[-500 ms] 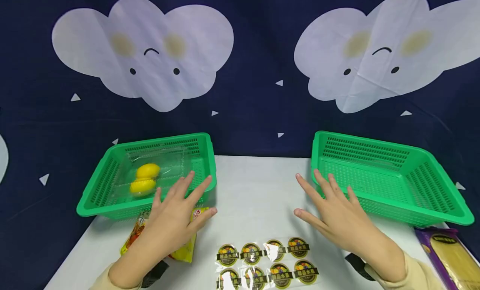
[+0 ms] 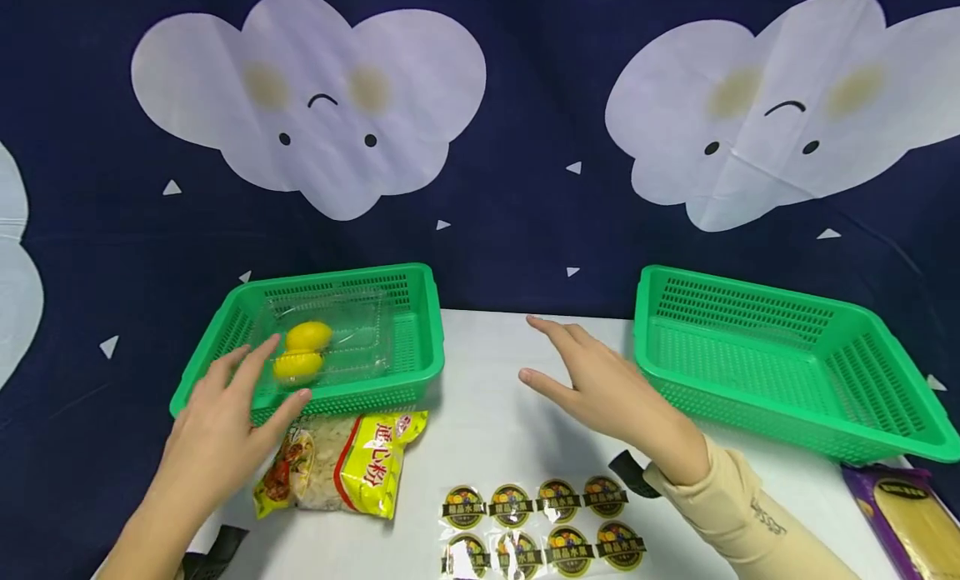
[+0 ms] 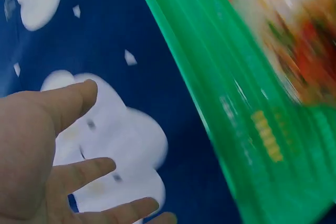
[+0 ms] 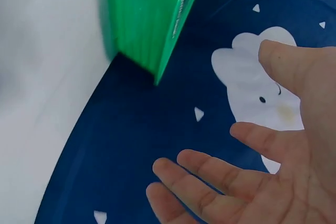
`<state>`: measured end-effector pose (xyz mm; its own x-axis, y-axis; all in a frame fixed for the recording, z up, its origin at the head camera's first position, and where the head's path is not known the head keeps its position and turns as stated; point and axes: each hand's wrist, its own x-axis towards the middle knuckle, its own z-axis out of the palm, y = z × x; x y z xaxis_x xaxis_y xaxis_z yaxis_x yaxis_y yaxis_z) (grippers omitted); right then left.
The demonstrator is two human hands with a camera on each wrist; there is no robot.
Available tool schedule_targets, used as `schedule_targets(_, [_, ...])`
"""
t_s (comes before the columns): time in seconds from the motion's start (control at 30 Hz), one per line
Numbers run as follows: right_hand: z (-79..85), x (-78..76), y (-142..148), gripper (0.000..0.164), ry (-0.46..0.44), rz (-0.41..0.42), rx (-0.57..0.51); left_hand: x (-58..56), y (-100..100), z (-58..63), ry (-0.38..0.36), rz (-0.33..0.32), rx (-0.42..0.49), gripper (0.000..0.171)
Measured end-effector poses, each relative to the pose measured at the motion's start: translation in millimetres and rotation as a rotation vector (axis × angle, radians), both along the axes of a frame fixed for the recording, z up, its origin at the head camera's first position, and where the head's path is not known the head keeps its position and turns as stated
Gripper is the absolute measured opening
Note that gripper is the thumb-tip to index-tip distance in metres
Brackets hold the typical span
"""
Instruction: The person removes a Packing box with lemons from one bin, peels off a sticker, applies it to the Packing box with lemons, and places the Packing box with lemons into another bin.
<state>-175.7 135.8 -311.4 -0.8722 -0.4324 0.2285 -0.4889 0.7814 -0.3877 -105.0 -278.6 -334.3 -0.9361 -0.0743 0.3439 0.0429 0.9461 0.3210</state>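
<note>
My left hand [image 2: 225, 413] hovers with spread fingers at the front left corner of the left green basket [image 2: 420, 347], holding nothing. Inside that basket a clear plastic box [image 2: 352, 330] holds two yellow lemons [image 2: 303, 349]. A yellow snack bag [image 2: 341, 463] lies on the white table [image 2: 487, 413] just right of this hand. My right hand [image 2: 592, 380] floats open over the table's middle, fingers pointing left toward the left basket, empty. In the wrist views both hands, left [image 3: 58, 161] and right [image 4: 252, 171], show straight fingers with nothing in them.
An empty green basket [image 2: 787, 363] stands at the right. A sheet of round stickers [image 2: 543, 526] lies near the front edge. A purple packet [image 2: 907, 513] sits at the front right corner. A dark cloth with white clouds [image 2: 315, 97] hangs behind.
My left hand has slid left off the snack bag to the basket's front left corner. My right hand has moved left and forward, away from the right basket.
</note>
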Motion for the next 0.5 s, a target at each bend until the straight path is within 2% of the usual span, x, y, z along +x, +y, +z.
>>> schedule_targets(0.27, [2.3, -24.4, -44.8, 0.071, -0.096, 0.068, -0.097, 2.9, -55.7, -14.5, 0.016, 0.133, 0.136, 0.085])
schedule_targets(0.5, [-3.3, -40.8, -82.1, 0.066, -0.128, 0.139, -0.124, 1.5, -80.7, -31.8, -0.055, 0.188, 0.245, 0.094])
